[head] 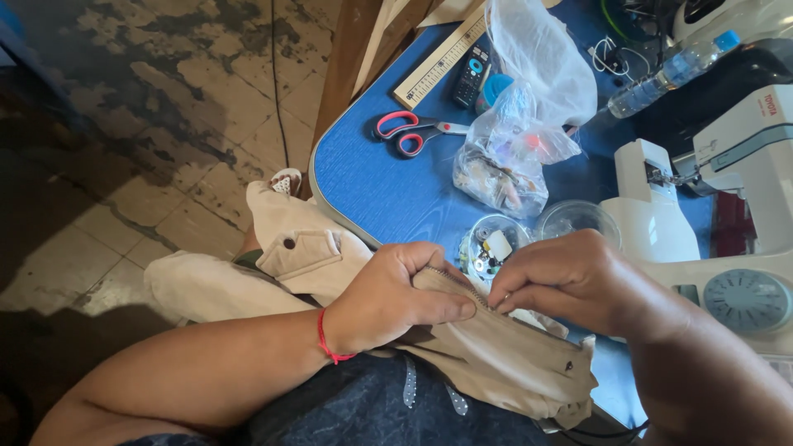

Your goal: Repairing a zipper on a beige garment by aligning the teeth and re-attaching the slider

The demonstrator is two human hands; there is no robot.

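A beige garment (504, 355) with a zipper and a buttoned pocket flap (301, 248) lies across my lap and over the front edge of the blue table (372, 182). My left hand (396, 293), with a red thread around the wrist, grips a fold of the fabric beside the zipper. My right hand (570, 277) pinches the fabric at the zipper edge with fingertips closed. The two hands almost touch at the seam.
A white sewing machine (710, 215) stands at the right. On the table lie red-handled scissors (405, 132), a wooden ruler (438, 62), a remote control (471, 76), plastic bags (512, 157), a water bottle (669, 73) and round clear containers (494, 248) of small parts. Worn tiled floor lies to the left.
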